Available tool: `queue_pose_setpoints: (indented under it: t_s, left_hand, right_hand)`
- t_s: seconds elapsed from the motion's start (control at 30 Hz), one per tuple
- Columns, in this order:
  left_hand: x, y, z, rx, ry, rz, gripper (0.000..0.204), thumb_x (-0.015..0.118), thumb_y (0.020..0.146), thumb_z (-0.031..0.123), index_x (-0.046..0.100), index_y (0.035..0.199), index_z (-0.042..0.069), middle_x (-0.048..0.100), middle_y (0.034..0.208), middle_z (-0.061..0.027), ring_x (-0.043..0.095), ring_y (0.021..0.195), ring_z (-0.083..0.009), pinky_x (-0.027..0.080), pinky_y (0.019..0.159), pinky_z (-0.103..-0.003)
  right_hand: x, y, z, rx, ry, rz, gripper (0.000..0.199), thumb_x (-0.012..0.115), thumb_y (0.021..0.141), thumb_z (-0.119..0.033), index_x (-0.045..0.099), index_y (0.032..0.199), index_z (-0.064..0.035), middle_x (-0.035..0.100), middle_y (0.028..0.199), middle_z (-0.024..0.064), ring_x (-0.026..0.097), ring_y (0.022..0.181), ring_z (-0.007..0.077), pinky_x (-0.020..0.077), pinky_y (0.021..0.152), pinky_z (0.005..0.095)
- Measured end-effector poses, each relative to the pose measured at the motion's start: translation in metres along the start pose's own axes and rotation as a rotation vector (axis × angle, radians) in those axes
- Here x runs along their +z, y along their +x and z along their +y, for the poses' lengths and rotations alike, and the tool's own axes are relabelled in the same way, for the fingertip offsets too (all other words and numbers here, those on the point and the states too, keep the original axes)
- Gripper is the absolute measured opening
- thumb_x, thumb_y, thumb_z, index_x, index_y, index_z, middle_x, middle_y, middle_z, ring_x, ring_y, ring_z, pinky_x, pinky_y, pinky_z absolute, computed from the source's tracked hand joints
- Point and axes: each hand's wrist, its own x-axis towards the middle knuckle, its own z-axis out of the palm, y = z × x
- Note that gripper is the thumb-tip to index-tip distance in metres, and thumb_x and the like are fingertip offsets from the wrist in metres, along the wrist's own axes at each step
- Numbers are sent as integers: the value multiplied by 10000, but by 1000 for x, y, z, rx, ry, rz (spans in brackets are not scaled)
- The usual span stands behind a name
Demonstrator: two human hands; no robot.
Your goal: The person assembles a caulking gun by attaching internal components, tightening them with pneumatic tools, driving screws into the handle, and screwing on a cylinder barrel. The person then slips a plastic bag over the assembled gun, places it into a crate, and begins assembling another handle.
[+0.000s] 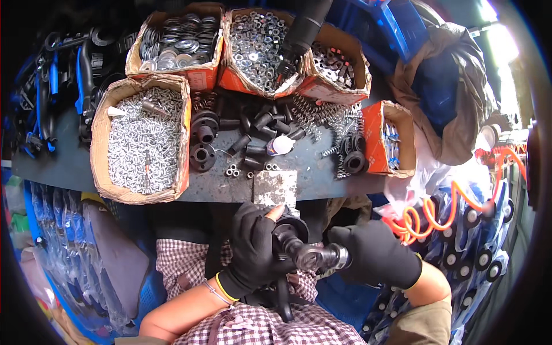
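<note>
The left grip (250,241) covers part of the black fitting (307,256); most fingertips of the right grip (376,253) are out of sight. Over the worktop's (221,187) far edge, a hanging tool (307,29), cut off at the top, hides some nuts (253,46). Left-end frames (83,86) merge into shadow. Front-left, the silver fasteners (141,144) are too tiny to distinguish.

A workshop, set up for assembling small parts. Open cartons (202,79) on the bench (221,190) hold loose hardware: washers (179,40) and nuts (250,49) at the far side, rivet-like pieces (138,146) at left. Springs (307,114) and black sleeves (263,122) lie between. A power tool (307,31) hangs over the nuts; a coiled orange hose (428,214) runs at right, above many small wheels (472,216). Both hands (253,238) wear black gloves.
</note>
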Motion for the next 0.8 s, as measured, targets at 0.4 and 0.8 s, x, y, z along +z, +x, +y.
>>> queue_pose_setpoints:
  t_s: [0.4,0.8]
  left_hand:
    - [6,-3,1,-67,-39,45,769,741,684,524,525,1189,-14,499,1030,-152,481,992,-351,393,902,-486]
    - [9,-1,1,-100,-148,76,645,790,643,484,565,1042,31,496,992,-135,498,960,-322,410,865,-466]
  right_hand:
    - [-12,10,3,-38,17,-70,349,696,671,-270,594,962,-107,625,687,135,642,700,361,495,624,460]
    - [14,-1,2,-94,61,91,338,732,650,-310,613,916,-138,625,716,102,640,676,322,490,574,442]
